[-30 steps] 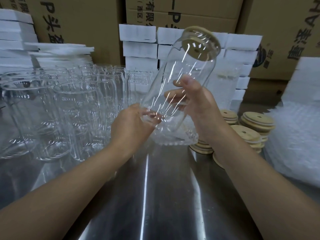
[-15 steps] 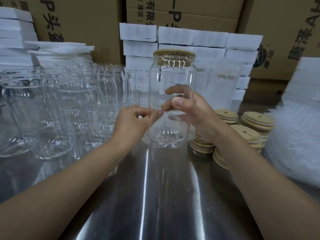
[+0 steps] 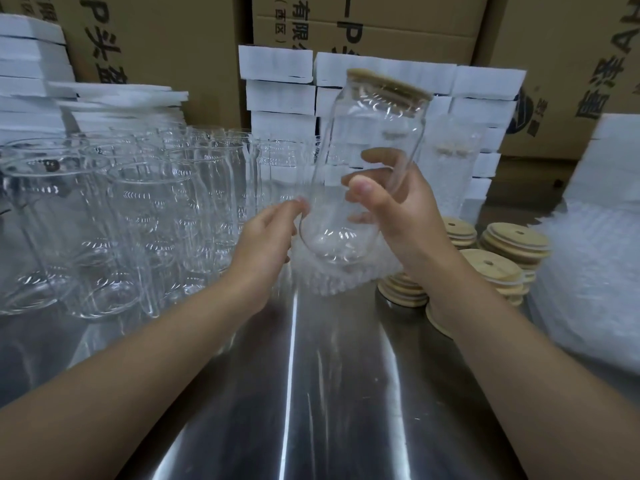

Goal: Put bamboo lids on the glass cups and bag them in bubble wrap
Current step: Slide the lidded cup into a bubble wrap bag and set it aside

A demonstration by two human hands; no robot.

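Note:
A clear glass cup [image 3: 367,140] with a bamboo lid [image 3: 391,85] on it is held above the table, its top leaning slightly right. My right hand [image 3: 405,216] grips the cup around its middle, thumb in front. A small bubble wrap bag [image 3: 332,275] hangs blurred under and around the cup's base. My left hand [image 3: 266,240] is at the lower left of the cup, fingertips against the glass, and seems to pinch the bag's edge.
Several empty glass cups [image 3: 138,209] crowd the left of the steel table [image 3: 311,393]. Stacks of bamboo lids [image 3: 512,244] stand at the right, beside a pile of bubble wrap [image 3: 588,278]. White foam boxes [image 3: 280,95] and cardboard cartons [image 3: 166,39] line the back.
The cup went from tilted to upright and now leans slightly right. The bubble wrap bag has come up around its base, and my left hand has shifted under the cup's lower left.

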